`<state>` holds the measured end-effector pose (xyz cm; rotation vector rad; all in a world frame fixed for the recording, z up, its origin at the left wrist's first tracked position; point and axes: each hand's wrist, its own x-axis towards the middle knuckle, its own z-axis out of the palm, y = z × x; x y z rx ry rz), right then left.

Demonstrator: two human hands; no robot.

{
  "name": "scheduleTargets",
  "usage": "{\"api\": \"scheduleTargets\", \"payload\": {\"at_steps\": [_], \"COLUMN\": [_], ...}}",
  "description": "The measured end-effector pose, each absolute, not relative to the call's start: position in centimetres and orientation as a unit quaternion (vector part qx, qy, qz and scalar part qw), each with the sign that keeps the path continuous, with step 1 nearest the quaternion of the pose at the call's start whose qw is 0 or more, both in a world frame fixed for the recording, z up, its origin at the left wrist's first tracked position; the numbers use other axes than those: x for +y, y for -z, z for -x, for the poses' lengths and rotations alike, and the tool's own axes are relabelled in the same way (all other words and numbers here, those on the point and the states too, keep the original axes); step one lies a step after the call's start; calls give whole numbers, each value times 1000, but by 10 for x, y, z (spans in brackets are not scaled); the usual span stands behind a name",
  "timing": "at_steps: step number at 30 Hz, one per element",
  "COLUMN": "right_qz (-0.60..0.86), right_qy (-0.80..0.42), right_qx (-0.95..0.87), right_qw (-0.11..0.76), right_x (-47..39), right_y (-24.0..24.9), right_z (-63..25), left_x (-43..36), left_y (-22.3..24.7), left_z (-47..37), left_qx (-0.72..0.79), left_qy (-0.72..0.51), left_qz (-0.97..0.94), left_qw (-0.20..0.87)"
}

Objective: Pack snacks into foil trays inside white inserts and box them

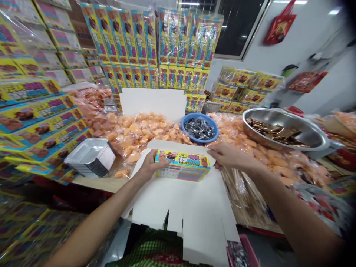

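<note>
A printed yellow and blue paperboard box [182, 165] lies in front of me on white cardboard sheets [200, 211]. My left hand [152, 165] grips its left end, with the thumb over the top panel. At the opposite end, my right hand [221, 154] has its fingers bent together beside the box's corner and the white cardboard's edge. What those fingers pinch, if anything, is hidden.
Orange wrapped pieces [147, 126] cover the table behind the box. A blue basin [185, 129] holds dark packets; a steel bowl [317, 139] holds brown packets. Foil trays [94, 155] stand left, wooden sticks [244, 200] lie right. Stacked boxes [33, 111] rise at left.
</note>
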<state>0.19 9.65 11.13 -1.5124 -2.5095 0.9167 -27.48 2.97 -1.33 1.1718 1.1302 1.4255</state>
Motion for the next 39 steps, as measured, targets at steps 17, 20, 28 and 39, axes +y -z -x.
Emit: {"api": "scheduleTargets", "payload": {"at_steps": [17, 20, 28, 39], "right_qz": [457, 428, 377, 360], "right_qy": [-89, -1, 30, 7], "right_qx": [-885, -901, -901, -905], "right_qw": [-10, 70, 214, 226], "right_x": [79, 64, 68, 64], "right_y": [-93, -64, -22, -28], "right_z": [-5, -11, -25, -21], "left_x": [27, 27, 38, 25], "left_y": [13, 11, -43, -62], "left_z": [271, 270, 305, 296], "left_qx": [453, 423, 543, 647], "left_qy": [-571, -573, -480, -247], "left_qz": [-469, -475, -643, -699], "left_qw": [498, 517, 247, 179]}}
